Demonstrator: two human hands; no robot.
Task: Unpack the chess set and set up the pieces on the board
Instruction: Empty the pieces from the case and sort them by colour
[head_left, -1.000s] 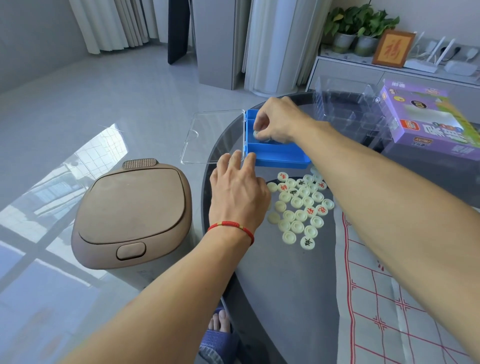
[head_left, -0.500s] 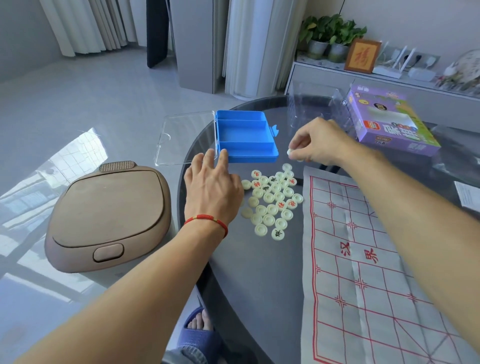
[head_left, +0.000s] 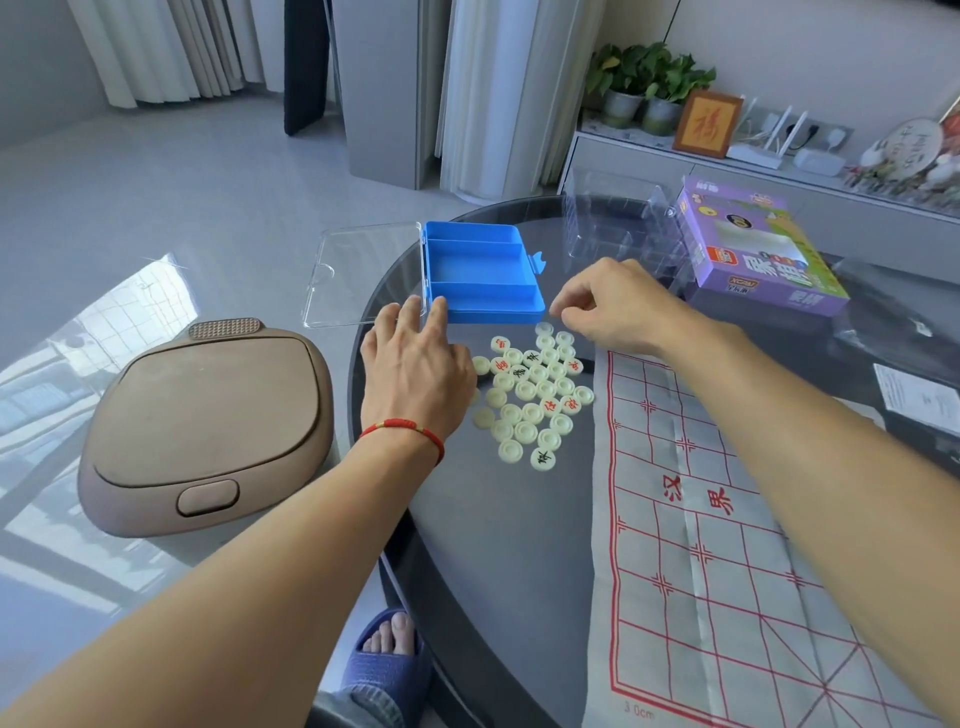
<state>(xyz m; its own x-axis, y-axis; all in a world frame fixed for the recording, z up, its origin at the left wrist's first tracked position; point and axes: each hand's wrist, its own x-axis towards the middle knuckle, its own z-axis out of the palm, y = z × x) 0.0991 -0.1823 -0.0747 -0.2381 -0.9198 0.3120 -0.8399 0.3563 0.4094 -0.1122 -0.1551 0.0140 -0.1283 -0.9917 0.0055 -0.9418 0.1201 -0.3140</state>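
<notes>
A pile of several cream round chess pieces (head_left: 535, 395) with red or black characters lies on the dark round table (head_left: 498, 545). Behind it stands the blue compartment box (head_left: 483, 275), with nothing in it and its clear lid (head_left: 363, 275) swung open to the left. My left hand (head_left: 415, 364) lies flat, fingertips touching the box's front left corner. My right hand (head_left: 618, 306) hovers with loosely curled fingers over the pile's far edge, just above one piece (head_left: 544, 328); I see nothing held in it. The white board cloth (head_left: 727, 519) with red lines lies on the right.
A purple game carton (head_left: 753, 249) and a clear plastic insert (head_left: 618, 223) sit at the table's back right. A paper sheet (head_left: 919, 400) lies at the far right. A tan lidded bin (head_left: 208, 426) stands on the floor left of the table.
My right hand came out of the blue box with a piece, carried it toward the pile and now hovers over a piece lying at the pile's far edge. My left hand stayed at the box.
</notes>
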